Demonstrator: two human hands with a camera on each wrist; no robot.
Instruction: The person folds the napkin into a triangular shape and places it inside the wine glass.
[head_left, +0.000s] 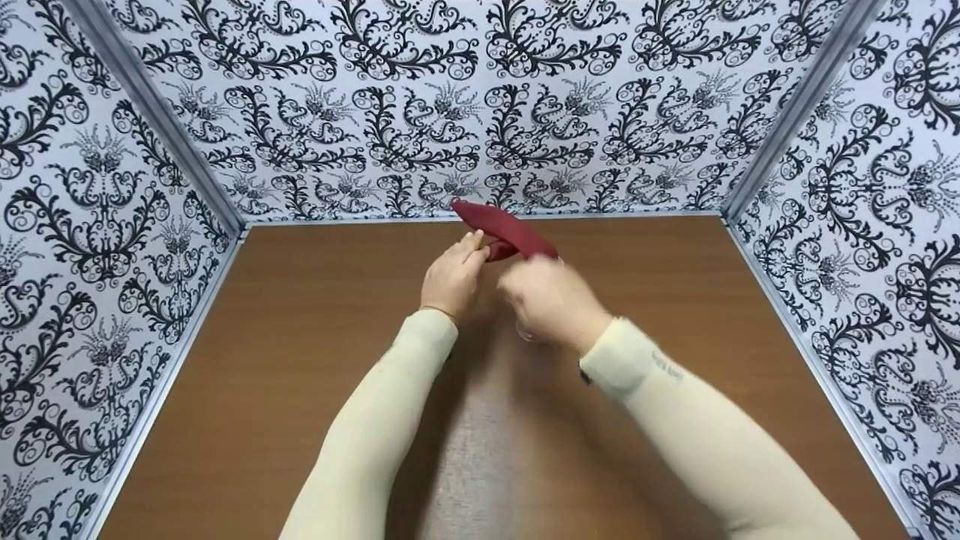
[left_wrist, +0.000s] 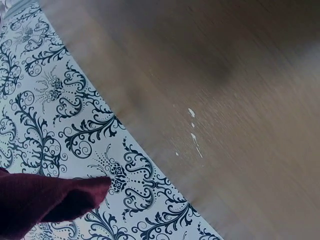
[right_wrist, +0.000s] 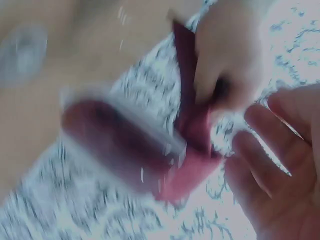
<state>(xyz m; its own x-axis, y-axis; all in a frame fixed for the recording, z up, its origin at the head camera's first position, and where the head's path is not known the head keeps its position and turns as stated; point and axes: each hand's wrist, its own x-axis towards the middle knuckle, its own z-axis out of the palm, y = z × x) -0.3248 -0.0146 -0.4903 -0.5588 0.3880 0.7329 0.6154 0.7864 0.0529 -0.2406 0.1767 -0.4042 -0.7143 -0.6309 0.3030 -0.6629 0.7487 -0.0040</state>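
A red cloth [head_left: 506, 223] is raised in front of both hands, its pointed end toward the back wall. My left hand [head_left: 452, 277] grips a fold of the cloth in its fingers. In the right wrist view, part of the cloth [right_wrist: 187, 177] fills a blurred clear glass [right_wrist: 117, 145] and comes out at its mouth. A round clear foot shows below the bowl; the stem is too blurred to follow. My right hand [head_left: 555, 300] is above the glass, blurred. In the right wrist view its fingers [right_wrist: 265, 160] are extended and slightly spread near the cloth; its thumb is hidden.
A brown wood-grain table [head_left: 315, 360] lies under both arms, with small white marks [left_wrist: 192, 125] on its surface. White walls [head_left: 420, 112] with a black scroll pattern stand at the back and on both sides, meeting the table's edges.
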